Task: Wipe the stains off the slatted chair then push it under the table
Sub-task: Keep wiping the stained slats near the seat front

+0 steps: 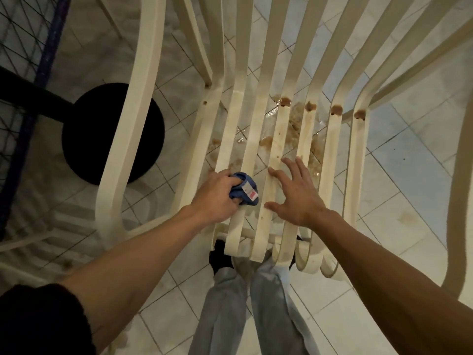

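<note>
Slatted chair [256,119] seat: left fingers [226,174] clamp a blue cloth [245,192], right fingers [291,165] spread over slats.

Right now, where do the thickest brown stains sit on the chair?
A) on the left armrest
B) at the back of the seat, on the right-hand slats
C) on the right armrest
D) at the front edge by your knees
B: the stains sit where the slats of the chair bend upward, beyond the right hand.
</note>
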`<state>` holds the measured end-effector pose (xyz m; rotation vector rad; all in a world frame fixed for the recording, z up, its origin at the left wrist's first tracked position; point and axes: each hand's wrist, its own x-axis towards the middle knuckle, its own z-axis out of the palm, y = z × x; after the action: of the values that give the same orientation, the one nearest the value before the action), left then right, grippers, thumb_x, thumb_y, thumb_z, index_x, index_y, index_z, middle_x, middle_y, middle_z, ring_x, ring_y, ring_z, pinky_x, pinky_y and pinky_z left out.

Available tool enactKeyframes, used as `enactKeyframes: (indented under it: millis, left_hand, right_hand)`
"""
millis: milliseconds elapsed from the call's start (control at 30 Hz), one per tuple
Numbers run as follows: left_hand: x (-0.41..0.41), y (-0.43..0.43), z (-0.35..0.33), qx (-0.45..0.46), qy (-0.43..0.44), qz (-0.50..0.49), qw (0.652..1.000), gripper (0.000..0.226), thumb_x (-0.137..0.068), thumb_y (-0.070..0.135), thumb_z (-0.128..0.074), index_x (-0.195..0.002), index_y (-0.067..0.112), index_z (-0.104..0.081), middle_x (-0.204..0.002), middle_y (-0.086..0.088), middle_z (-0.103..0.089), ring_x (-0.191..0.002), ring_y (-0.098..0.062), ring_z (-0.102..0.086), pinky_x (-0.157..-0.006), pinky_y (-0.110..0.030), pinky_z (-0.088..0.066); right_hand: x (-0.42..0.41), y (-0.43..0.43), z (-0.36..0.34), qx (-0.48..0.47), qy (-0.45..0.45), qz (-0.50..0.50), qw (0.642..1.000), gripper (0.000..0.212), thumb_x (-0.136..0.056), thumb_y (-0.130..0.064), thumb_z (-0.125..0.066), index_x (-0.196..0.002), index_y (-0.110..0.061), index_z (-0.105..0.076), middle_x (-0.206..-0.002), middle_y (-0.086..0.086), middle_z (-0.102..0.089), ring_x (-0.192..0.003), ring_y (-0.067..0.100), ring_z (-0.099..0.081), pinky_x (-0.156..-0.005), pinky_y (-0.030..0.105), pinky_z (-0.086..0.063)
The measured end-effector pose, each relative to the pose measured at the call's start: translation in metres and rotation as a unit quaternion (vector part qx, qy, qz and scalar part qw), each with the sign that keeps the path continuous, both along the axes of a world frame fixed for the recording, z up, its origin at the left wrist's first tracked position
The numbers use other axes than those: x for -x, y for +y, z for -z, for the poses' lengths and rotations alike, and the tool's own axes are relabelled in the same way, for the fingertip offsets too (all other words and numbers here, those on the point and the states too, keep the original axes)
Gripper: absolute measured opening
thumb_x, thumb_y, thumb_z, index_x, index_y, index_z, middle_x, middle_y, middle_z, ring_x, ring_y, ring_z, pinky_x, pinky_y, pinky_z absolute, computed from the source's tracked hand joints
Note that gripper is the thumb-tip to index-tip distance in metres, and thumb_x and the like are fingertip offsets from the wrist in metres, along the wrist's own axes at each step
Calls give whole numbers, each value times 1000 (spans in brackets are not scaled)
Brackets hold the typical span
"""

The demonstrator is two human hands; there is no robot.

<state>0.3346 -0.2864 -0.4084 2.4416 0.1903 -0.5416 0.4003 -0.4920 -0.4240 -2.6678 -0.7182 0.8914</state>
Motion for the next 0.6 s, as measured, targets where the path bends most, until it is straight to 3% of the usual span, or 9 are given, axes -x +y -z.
enactKeyframes:
  millis: [67,200,367,500,600]
  left_hand:
    - [9,-2,-2,2,-1,2,1000,22,-79,12,-70,-102,14,-71,-95,7,-47,-96,-21,-52,-78,-26,-41]
    - [-5,-1,0,-18,-3,6,1000,27,-81,16,-66,-108,20,-70,-106,1,-56,-103,-25,-52,-87,-37,-48]
    - [-31,0,7,-19,-18,-30,999,32,-81,13,-66,-112,17,-69,-95,5,-45,-102,-27,-53,-81,-30,-42]
    - [-6,-2,6,-22,-16,-12,1000,34,-83,15,-66,-117,20,-66,-114,1,-54,-109,-25,-46,-96,-37,-42]
    - [27,0,5,-16,-16,28,999,33,-84,17,-67,-117,22,-65,-118,2,-54,-104,-21,-44,-93,-33,-40]
  right_hand:
    - [2,0,1,-4,-3,7,1000,88,-81,-56,-68,-152,-31,-23,-162,1,-1,-149,27,16,-119,45,1]
    - [2,-1,1,-6,-6,5,1000,87,-81,-57,-67,-152,-31,-23,-162,2,-3,-149,28,14,-120,47,-1]
    - [1,-3,3,-3,-6,-2,1000,87,-81,-58,-66,-152,-31,-22,-163,3,-3,-149,29,14,-121,47,-2]
    - [1,-5,7,-8,-8,-11,1000,89,-82,-60,-65,-153,-31,-20,-163,3,-2,-149,30,15,-120,46,1]
    - [0,-7,9,-15,-11,-15,1000,89,-82,-61,-64,-153,-32,-20,-163,3,-2,-149,30,14,-119,47,2]
